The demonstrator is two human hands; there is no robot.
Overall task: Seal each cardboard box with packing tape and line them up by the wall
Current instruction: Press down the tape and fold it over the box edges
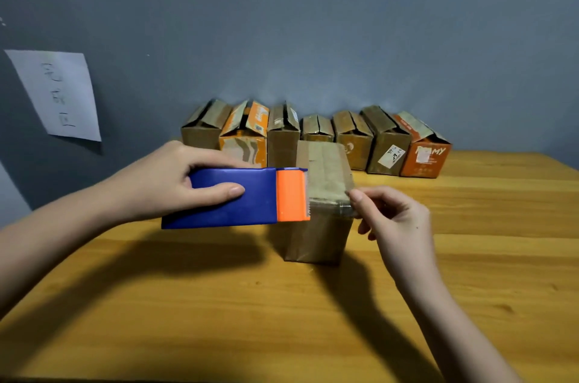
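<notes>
A brown cardboard box stands upright in the middle of the wooden table, its top flaps closed. My left hand grips a blue tape dispenser with an orange cutter head, held level just left of the box top. A stretch of clear tape runs from the cutter across the box's near top edge. My right hand pinches the free end of that tape at the box's right corner.
Several small cardboard boxes stand in a row against the grey-blue wall, most with their top flaps ajar; two are orange. A sheet of paper with handwriting hangs on the wall at left. The table's left edge runs diagonally.
</notes>
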